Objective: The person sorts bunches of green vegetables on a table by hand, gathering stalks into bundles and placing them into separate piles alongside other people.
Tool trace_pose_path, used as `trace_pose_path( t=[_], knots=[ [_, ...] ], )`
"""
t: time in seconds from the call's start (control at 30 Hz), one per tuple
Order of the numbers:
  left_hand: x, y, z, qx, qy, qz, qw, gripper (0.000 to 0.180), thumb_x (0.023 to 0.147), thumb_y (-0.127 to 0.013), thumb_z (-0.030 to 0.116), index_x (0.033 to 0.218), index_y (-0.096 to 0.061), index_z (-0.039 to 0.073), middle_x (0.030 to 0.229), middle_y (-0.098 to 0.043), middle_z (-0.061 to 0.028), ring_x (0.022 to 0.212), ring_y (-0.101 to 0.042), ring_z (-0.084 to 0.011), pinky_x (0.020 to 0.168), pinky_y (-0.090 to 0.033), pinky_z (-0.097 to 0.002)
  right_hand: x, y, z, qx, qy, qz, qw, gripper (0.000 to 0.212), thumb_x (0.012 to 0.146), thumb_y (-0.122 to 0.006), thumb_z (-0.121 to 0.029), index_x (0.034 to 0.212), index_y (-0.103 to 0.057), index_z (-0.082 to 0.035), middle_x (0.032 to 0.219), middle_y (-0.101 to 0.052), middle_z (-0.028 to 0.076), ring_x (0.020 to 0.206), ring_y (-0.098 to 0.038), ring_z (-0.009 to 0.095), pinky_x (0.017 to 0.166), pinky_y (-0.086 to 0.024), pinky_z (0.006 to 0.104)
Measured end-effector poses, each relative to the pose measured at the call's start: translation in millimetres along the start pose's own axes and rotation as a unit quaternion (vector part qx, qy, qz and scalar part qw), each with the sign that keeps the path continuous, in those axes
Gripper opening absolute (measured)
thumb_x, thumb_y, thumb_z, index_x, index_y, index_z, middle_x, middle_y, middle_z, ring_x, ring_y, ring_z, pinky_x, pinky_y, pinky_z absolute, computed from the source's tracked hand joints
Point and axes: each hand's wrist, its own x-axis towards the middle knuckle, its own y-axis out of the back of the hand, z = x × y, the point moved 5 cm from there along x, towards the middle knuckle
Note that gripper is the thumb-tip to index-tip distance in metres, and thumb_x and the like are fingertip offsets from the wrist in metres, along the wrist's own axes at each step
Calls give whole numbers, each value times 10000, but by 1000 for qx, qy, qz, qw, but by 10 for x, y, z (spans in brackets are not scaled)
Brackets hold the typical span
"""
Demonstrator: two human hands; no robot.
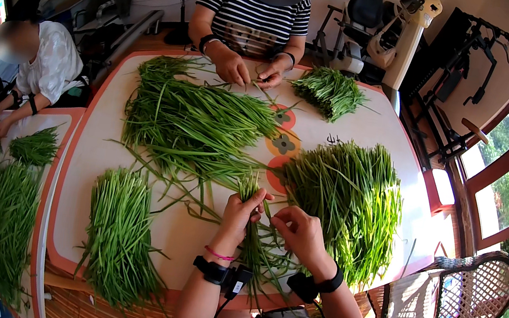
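My left hand (236, 217) is closed around a small bunch of chives (256, 256), pale stem ends up and green leaves hanging down over the table's near edge. Close to its right, my right hand (302, 230) pinches a thin chive blade (267, 210) near the bunch. A thick pile of chives (354, 205) lies on the table to the right of my hands. Another stack of chives (120, 231) is at the near left, its leaves overhanging the edge. Beyond my hands spreads a large loose heap of chives (197, 123), with stray blades trailing toward me.
A pale table (95, 134) with a coral border carries the piles. Across it, a person in a striped shirt (254, 16) handles chives beside a small bundle (328, 93). Another person (53, 60) works at a table on the left. A wicker chair (445, 299) stands at the near right.
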Motion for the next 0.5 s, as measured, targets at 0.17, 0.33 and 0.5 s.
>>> trace_pose_path(
  t=[0.17,0.33,0.5],
  knots=[
    [33,21,18,-92,-76,22,993,268,902,-552,297,831,-584,40,848,-608,-46,697,-523,-135,601,-426,-256,131,464,85,-244,27,145,958,150,793,-641,-223,837,-601,-85,782,-634,54,635,-610,274,528,-463,357],
    [64,18,-4,-178,-24,-39,983,277,917,-525,306,825,-530,44,698,-482,-6,621,-457,-128,561,-390,-254,274,613,325,-396,-37,149,905,216,765,-667,-280,832,-565,-102,836,-595,86,659,-605,302,548,-458,400],
    [47,22,27,-155,-21,-28,987,258,917,-528,299,834,-520,55,656,-412,22,591,-407,-92,516,-321,-214,275,644,334,-393,-45,164,904,211,765,-665,-284,832,-563,-111,841,-594,89,671,-605,295,552,-456,397]
  ],
)
